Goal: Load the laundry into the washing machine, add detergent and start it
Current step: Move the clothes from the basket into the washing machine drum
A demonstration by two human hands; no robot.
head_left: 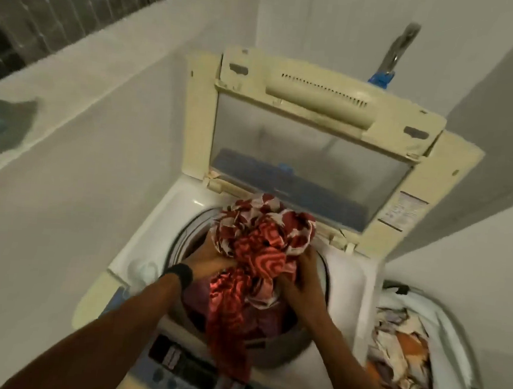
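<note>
While loading is the step in hand, the red-and-white patterned cloth sits bunched over the drum of the top-loading washing machine, gripped from both sides by the left hand and right hand. One tail trails behind the hands, over the control panel. Next, I judge, the bundle needs pushing down and the tail tucking in. More laundry lies in the basket, right of the right hand.

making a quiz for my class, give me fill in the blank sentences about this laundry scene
The washing machine lid is ___.
The left hand and right hand grip a ___ patterned cloth.
A black band sits on the ___ wrist.
The basket of clothes stands to the person's ___.
Missing: open; red; left; right.
</note>
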